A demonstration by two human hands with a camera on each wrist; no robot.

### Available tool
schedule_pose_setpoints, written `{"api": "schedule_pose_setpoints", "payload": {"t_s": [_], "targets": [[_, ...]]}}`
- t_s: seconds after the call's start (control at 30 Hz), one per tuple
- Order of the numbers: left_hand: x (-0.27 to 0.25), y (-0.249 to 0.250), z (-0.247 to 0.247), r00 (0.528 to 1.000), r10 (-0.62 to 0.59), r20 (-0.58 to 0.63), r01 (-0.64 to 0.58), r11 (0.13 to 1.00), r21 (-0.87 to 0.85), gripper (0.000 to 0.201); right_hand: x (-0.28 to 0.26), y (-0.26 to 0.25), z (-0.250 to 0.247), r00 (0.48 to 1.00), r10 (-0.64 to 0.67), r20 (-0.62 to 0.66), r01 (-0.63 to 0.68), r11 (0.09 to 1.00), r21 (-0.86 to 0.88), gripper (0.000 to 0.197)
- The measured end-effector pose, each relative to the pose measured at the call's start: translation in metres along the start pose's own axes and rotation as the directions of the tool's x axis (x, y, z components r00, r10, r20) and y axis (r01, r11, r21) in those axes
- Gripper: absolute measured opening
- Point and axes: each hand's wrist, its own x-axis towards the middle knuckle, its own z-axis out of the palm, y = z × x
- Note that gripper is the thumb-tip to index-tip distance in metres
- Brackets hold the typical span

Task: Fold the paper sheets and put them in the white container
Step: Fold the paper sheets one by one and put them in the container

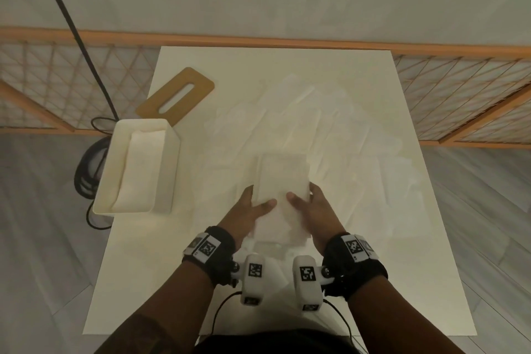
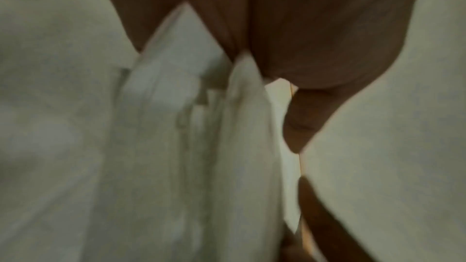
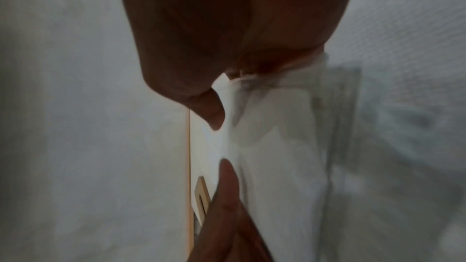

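Both hands (image 1: 283, 205) pinch folded sheet (image 1: 283, 178) side edges, mid-table.

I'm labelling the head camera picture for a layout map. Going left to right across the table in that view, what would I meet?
White container with folded paper inside → left hand → folded paper sheet held by both hands → right hand → loose paper sheets spread over the table.

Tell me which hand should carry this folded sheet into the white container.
Left, probably. The white container stands at the table's left edge, on the left hand side. Both hands grip the folded sheet; the right hand would have to cross over.
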Motion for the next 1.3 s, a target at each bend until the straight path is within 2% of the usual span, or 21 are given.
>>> {"api": "schedule_pose_setpoints", "payload": {"t_s": [0.07, 0.13, 0.23, 0.3, 0.33, 0.4, 0.47, 0.53, 0.57, 0.63, 0.73, 0.83, 0.9, 0.97, 1.0, 1.03, 1.1, 1.17, 1.23, 1.3], "targets": [[0.003, -0.005, 0.001, 0.999, -0.027, -0.023, 0.026, 0.999, -0.039, 0.074, 0.002, 0.002, -0.001, 1.000, -0.001, -0.017, 0.000, 1.000, -0.025, 0.056], [0.001, -0.005, 0.002, 0.998, -0.046, 0.033, 0.048, 0.998, -0.051, 0.076, 0.004, 0.004, -0.004, 1.000, -0.006, -0.005, 0.005, 0.993, -0.121, 0.063], [-0.001, -0.002, -0.004, 0.988, -0.128, 0.085, 0.144, 0.963, -0.229, 0.061, 0.006, 0.005, -0.008, 0.999, 0.026, -0.018, -0.028, 0.992, -0.119, 0.065], [-0.004, -0.001, -0.008, 0.965, -0.173, 0.199, 0.212, 0.958, -0.192, 0.053, 0.006, 0.007, -0.010, 0.998, 0.054, 0.021, -0.050, 0.985, -0.164, 0.072], [-0.004, -0.001, -0.009, 0.957, -0.196, 0.213, 0.227, 0.965, -0.133, 0.051, 0.006, 0.008, -0.011, 0.998, 0.064, 0.020, -0.059, 0.984, -0.170, 0.077], [-0.004, 0.001, -0.011, 0.962, -0.229, 0.150, 0.243, 0.966, -0.084, 0.049, 0.005, 0.011, -0.013, 0.997, 0.072, -0.003, -0.072, 0.986, -0.152, 0.080], [-0.001, 0.004, -0.012, 0.977, -0.212, 0.010, 0.212, 0.974, -0.077, 0.048, -0.001, 0.011, -0.013, 0.996, 0.044, 0.074, -0.033, 0.988, -0.150, 0.061], [0.005, 0.004, -0.011, 0.989, -0.140, -0.036, 0.141, 0.990, 0.014, 0.050, -0.009, 0.010, -0.014, 0.979, 0.056, 0.194, -0.030, 0.990, -0.136, 0.051], [0.005, 0.004, -0.009, 0.995, -0.097, -0.035, 0.099, 0.993, 0.069, 0.056, -0.011, 0.008, -0.015, 0.969, 0.062, 0.241, -0.034, 0.992, -0.121, 0.050], [0.006, 0.005, -0.007, 1.000, -0.002, -0.008, 0.003, 0.989, 0.149, 0.074, -0.010, 0.004, -0.019, 0.968, 0.070, 0.240, -0.055, 0.996, -0.071, 0.047], [0.003, 0.005, -0.003, 0.992, 0.090, 0.092, -0.105, 0.981, 0.165, 0.076, -0.008, 0.000, -0.019, 0.977, 0.108, 0.183, -0.117, 0.992, 0.040, 0.042], [0.002, 0.004, 0.006, 0.984, 0.078, 0.162, -0.096, 0.990, 0.107, 0.091, -0.006, 0.000, -0.011, 0.968, 0.120, 0.221, -0.126, 0.992, 0.012, 0.043], [0.004, 0.001, 0.008, 0.985, 0.121, 0.124, -0.137, 0.982, 0.129, 0.098, -0.004, 0.000, -0.006, 0.984, 0.101, 0.146, -0.097, 0.995, -0.028, 0.044], [0.008, -0.001, 0.006, 0.988, 0.131, 0.087, -0.140, 0.984, 0.113, 0.085, -0.002, -0.001, -0.006, 0.992, 0.106, 0.062, -0.104, 0.994, -0.029, 0.046], [0.008, 0.000, 0.006, 0.986, 0.140, 0.090, -0.151, 0.980, 0.129, 0.076, -0.001, 0.000, -0.006, 0.991, 0.112, 0.075, -0.109, 0.993, -0.035, 0.046], [0.010, 0.002, 0.005, 0.985, 0.161, 0.068, -0.171, 0.971, 0.168, 0.066, 0.000, 0.002, -0.006, 0.988, 0.112, 0.107, -0.108, 0.993, -0.050, 0.044], [0.014, 0.003, 0.004, 0.975, 0.207, -0.074, -0.180, 0.945, 0.272, 0.059, -0.001, 0.001, -0.005, 0.989, 0.104, 0.107, -0.098, 0.993, -0.061, 0.037], [0.015, 0.002, 0.003, 0.962, 0.214, -0.172, -0.157, 0.942, 0.297, 0.076, 0.000, 0.001, -0.004, 0.989, 0.098, 0.106, -0.089, 0.992, -0.093, 0.037], [0.015, 0.001, 0.003, 0.980, 0.158, -0.119, -0.128, 0.965, 0.227, 0.089, 0.002, 0.004, -0.004, 0.987, 0.085, 0.135, -0.065, 0.988, -0.143, 0.043], [0.015, -0.001, 0.002, 0.996, 0.072, -0.051, -0.069, 0.995, 0.068, 0.087, 0.005, 0.006, -0.006, 0.994, 0.069, 0.086, -0.054, 0.984, -0.171, 0.048]]}}
